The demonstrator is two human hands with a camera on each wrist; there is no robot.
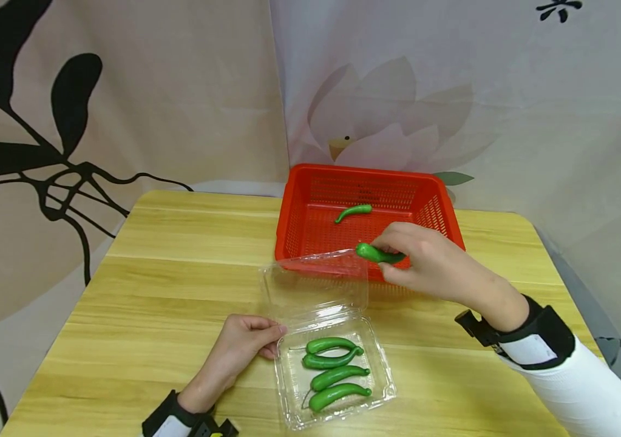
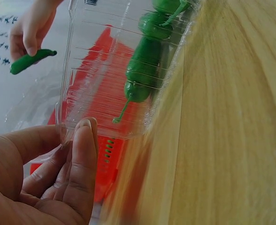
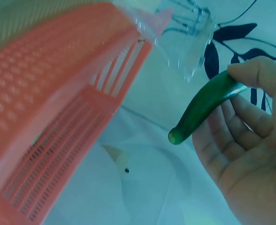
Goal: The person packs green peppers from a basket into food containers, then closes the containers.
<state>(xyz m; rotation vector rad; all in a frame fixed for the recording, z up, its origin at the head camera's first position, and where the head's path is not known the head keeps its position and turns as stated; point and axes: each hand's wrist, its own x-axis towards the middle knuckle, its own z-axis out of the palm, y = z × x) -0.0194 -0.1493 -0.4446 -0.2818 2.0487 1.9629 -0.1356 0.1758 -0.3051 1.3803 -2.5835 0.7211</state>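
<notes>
My right hand (image 1: 433,262) pinches a green chili pepper (image 1: 380,253) between thumb and fingers, above the front edge of the red basket (image 1: 286,212). The right wrist view shows this pepper (image 3: 201,108) tilted, its blunt end pointing away from the palm. With thumb and fingers, my left hand (image 1: 244,341) grips the left rim of a clear plastic clamshell box (image 1: 284,388). Several green peppers (image 1: 337,377) lie side by side in the box's base. Its transparent lid (image 1: 315,291) stands open at the back, overlapping the basket's front in the head view.
One more green pepper (image 1: 354,212) lies inside the basket at the back of the table. The wooden table (image 1: 179,267) extends to both sides. Behind it hangs a printed cloth (image 1: 190,91) with dark leaves and a pale flower.
</notes>
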